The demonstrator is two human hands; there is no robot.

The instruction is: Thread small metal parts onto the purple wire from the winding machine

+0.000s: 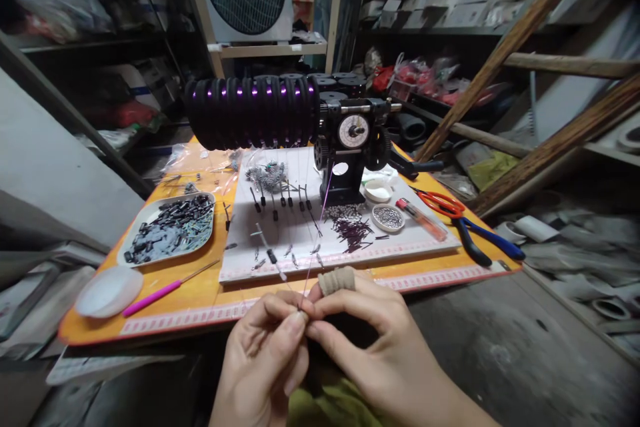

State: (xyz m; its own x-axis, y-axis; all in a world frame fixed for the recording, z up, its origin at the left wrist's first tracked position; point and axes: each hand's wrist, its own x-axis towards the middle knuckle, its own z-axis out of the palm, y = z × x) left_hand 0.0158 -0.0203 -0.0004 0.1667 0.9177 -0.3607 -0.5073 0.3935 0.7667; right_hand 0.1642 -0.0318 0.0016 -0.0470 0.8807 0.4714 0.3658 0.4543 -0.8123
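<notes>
My left hand [265, 360] and my right hand [373, 340] meet fingertip to fingertip just in front of the orange table [200, 293]. Both pinch a thin purple thread [320, 227] that runs up to the black winding machine [350, 140]. My right forefinger wears a beige wrap [337, 280]. A small black-tipped rod [273, 257] lies on the white board [390, 250] just beyond my fingers. A row of black spools with purple thread [253, 112] sticks out left of the machine.
A tray of small black parts [170, 227] sits at the left, with a pink-handled hook [155, 293] and a white lid [107, 291] near the front edge. At the right lie orange scissors [440, 202], blue pliers [487, 240] and a dish of beads [388, 217]. Cluttered shelves surround the table.
</notes>
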